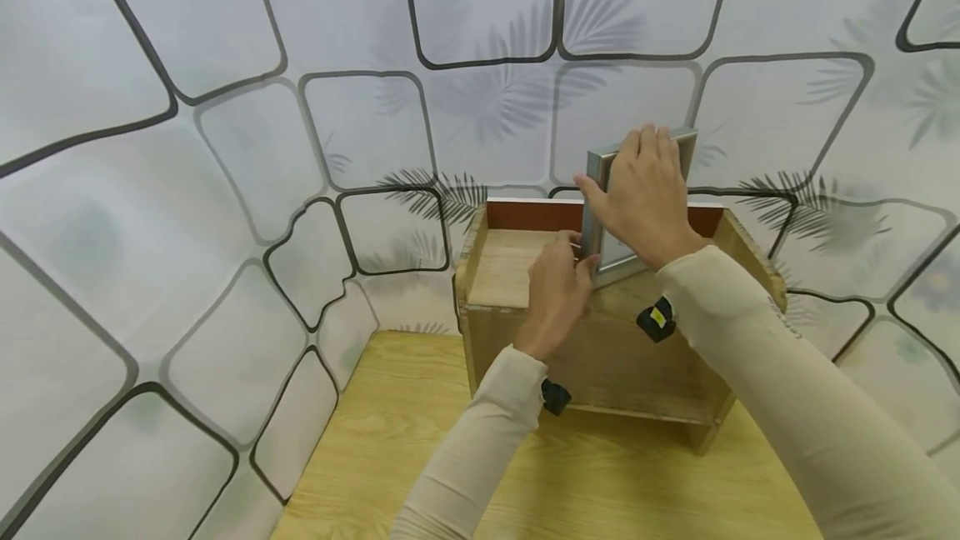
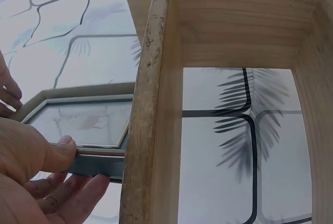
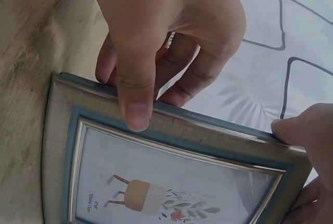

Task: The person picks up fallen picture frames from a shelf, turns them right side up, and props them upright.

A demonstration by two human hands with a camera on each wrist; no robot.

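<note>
A silver-grey picture frame (image 1: 590,215) stands tilted over the top of a small wooden shelf unit (image 1: 502,261). My left hand (image 1: 558,286) pinches its left side near the lower corner, thumb on the front and fingers behind. The right hand (image 1: 648,198) grips the upper part, with its thumb at the left edge and fingers reaching over the top. In the right wrist view the frame's print (image 3: 151,193) shows a chair with flowers, and its bottom edge lies close against the wood. In the left wrist view, the shelf's side panel (image 2: 145,99) hides part of the frame.
The shelf unit stands on a yellow wood-grain surface (image 1: 352,440), near a corner. White sheeting with dark outlines and leaf prints (image 1: 375,132) rises behind it and to the left. A reddish-brown strip (image 1: 532,215) runs along the unit's back.
</note>
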